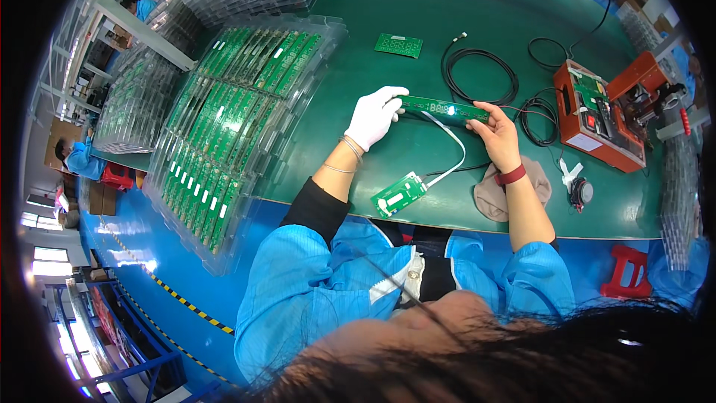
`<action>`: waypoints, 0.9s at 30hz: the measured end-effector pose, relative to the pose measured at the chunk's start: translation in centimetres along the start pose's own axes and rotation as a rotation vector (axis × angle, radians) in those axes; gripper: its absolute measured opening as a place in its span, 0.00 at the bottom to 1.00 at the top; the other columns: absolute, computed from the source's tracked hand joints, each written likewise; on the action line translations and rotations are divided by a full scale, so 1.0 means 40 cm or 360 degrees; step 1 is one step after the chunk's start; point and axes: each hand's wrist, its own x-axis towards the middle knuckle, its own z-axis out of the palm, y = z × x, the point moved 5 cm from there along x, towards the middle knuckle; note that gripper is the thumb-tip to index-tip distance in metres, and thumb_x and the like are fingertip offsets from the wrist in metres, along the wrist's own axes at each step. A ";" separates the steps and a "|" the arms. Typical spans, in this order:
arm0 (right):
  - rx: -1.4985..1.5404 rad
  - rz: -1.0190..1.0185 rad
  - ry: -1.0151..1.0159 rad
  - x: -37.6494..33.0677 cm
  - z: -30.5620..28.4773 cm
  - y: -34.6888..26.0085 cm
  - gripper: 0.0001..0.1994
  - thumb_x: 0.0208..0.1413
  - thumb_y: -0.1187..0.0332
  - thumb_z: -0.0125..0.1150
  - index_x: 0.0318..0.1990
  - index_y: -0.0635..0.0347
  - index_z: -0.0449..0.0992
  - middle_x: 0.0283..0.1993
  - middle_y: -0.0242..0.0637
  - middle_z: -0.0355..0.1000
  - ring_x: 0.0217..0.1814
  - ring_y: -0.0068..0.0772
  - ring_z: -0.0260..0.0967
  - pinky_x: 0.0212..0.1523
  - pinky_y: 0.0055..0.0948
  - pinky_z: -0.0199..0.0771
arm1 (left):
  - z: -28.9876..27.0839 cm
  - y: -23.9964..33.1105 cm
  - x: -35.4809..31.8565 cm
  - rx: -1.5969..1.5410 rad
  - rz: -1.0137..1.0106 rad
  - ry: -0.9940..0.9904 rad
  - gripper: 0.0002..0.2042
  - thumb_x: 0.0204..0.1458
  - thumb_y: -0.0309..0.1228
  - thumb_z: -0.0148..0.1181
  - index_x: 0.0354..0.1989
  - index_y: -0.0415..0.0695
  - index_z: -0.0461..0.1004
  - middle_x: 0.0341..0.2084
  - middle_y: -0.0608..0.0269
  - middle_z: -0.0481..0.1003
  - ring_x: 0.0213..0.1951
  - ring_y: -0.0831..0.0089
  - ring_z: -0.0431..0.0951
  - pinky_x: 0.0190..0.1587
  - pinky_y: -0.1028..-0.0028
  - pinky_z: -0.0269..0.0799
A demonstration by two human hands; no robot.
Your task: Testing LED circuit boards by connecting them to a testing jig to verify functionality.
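Between my two hands I hold a long, narrow green circuit board (440, 109) with a digit display and a bright lit spot, raised above the green table. My left hand (375, 116), in a white glove, pinches its left end. My bare right hand (496, 133) grips its right end, thumb on the near edge. A white ribbon cable (456, 151) runs from the held board down to a smaller green board (399, 194) near the table's front edge. A dark cable also meets that smaller board. Farther back lies another green board (398, 45), apart from both hands.
Clear plastic trays (231, 130) filled with narrow boards stand at the left, with more stacks behind. A coiled black cable (481, 75) lies beyond my hands. An orange test machine (597, 116) stands at the right. A beige cloth (514, 194) lies under my right forearm.
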 end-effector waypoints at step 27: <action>-0.0107 -0.0026 -0.0026 0.000 0.002 0.006 0.20 0.55 0.82 0.57 0.56 0.63 0.69 0.41 0.41 0.76 0.39 0.26 0.75 0.44 0.17 0.76 | -0.006 -0.007 0.006 0.0311 0.0196 0.0053 0.11 0.50 0.25 0.61 0.43 0.40 0.76 0.21 0.66 0.71 0.22 0.79 0.70 0.27 0.81 0.65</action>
